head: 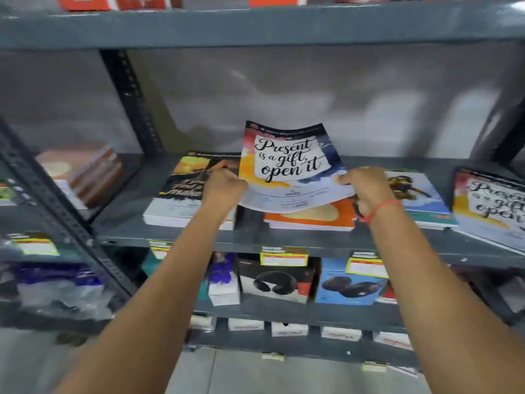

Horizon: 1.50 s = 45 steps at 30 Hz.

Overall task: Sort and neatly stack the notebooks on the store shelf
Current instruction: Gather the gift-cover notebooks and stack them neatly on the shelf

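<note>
The left hand (223, 184) and the right hand (366, 186) each pinch a lower side edge of a notebook (289, 166) with "Present is a gift, open it" on its cover, holding it tilted up above the grey shelf (181, 237). A red thread circles the right wrist. Directly below the held notebook lies an orange stack (309, 217); a dark-covered stack (181, 200) sits to its left, a blue-and-white stack (423, 200) to its right, and a matching "Present" notebook (491, 209) farther right. Boxed headphones (277, 281) stand on the shelf beneath.
</note>
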Available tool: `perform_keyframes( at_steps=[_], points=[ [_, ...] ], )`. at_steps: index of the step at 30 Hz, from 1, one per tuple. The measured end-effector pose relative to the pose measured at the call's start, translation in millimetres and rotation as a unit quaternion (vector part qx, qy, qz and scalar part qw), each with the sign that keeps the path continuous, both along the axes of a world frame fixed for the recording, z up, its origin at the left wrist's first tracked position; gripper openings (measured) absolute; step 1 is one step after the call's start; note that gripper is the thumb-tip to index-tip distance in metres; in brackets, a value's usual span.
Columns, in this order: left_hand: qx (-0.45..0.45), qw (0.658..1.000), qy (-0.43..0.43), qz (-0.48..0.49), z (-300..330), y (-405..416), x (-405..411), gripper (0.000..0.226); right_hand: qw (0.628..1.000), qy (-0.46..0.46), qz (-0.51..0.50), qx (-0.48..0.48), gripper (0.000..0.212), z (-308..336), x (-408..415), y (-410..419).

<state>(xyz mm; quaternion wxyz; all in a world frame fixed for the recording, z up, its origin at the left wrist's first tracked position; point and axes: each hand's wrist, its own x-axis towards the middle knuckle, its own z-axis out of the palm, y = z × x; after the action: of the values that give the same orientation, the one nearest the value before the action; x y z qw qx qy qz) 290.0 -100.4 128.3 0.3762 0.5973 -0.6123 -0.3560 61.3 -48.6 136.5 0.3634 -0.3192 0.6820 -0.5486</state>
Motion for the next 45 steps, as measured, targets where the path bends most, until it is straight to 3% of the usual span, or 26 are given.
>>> perform_keyframes(
  at_steps=[5, 7, 10, 14, 16, 20, 24, 27, 31, 37, 42, 45],
  points=[
    [0.027, 0.997, -0.03, 0.066, -3.6, -30.0, 101.7, 0.016, 0.999, -0.036, 0.024, 0.03, 0.027, -16.5, 107.0, -37.1],
    [0.04, 0.995, -0.047, 0.075, -8.8, -40.8, 127.0, 0.007, 0.999, 0.009, 0.035, 0.039, 0.025, -22.5, 133.0, -50.1],
    [0.054, 0.994, -0.053, 0.075, -19.0, -52.7, 155.0, 0.011, 0.993, 0.065, 0.073, 0.064, 0.018, -33.9, 162.9, -66.4],
    [0.05, 0.993, -0.074, 0.077, -38.3, -61.9, 174.8, 0.012, 0.982, 0.131, 0.095, 0.097, 0.027, -57.7, 187.1, -81.3],
    [0.055, 0.986, -0.141, 0.071, -50.4, -65.5, 182.0, 0.022, 0.971, 0.176, 0.107, 0.121, 0.004, -65.1, 193.9, -82.2],
    [0.024, 0.954, -0.278, 0.11, -59.3, -60.4, 185.2, 0.033, 0.938, 0.26, 0.142, 0.182, 0.046, -74.7, 195.0, -82.1],
    [0.032, 0.925, -0.358, 0.12, -52.7, -59.9, 177.7, 0.031, 0.905, 0.371, 0.131, 0.159, 0.046, -67.2, 198.8, -78.6],
    [0.009, 0.914, -0.382, 0.136, -43.7, -59.3, 162.0, 0.029, 0.912, 0.387, 0.114, 0.081, 0.035, -53.8, 188.9, -69.6],
    [-0.102, 0.93, -0.329, 0.127, -26.7, -55.7, 95.3, 0.028, 0.924, 0.382, 0.026, 0.016, 0.026, -32.8, 133.4, -50.2],
    [-0.203, 0.929, -0.307, -0.026, -7.1, -26.5, -66.9, 0.026, 0.924, 0.359, -0.127, -0.011, 0.025, -20.3, -0.9, -11.9],
    [-0.147, 0.965, -0.134, -0.173, -22.0, 34.6, -235.3, 0.026, 0.917, 0.333, -0.217, 0.042, 0.025, -39.4, -145.1, 44.1],
    [-0.111, 0.951, -0.134, -0.257, -31.9, 70.6, -328.4, 0.025, 0.902, 0.322, -0.272, 0.091, 0.026, -55.1, -225.9, 84.5]
  ],
)
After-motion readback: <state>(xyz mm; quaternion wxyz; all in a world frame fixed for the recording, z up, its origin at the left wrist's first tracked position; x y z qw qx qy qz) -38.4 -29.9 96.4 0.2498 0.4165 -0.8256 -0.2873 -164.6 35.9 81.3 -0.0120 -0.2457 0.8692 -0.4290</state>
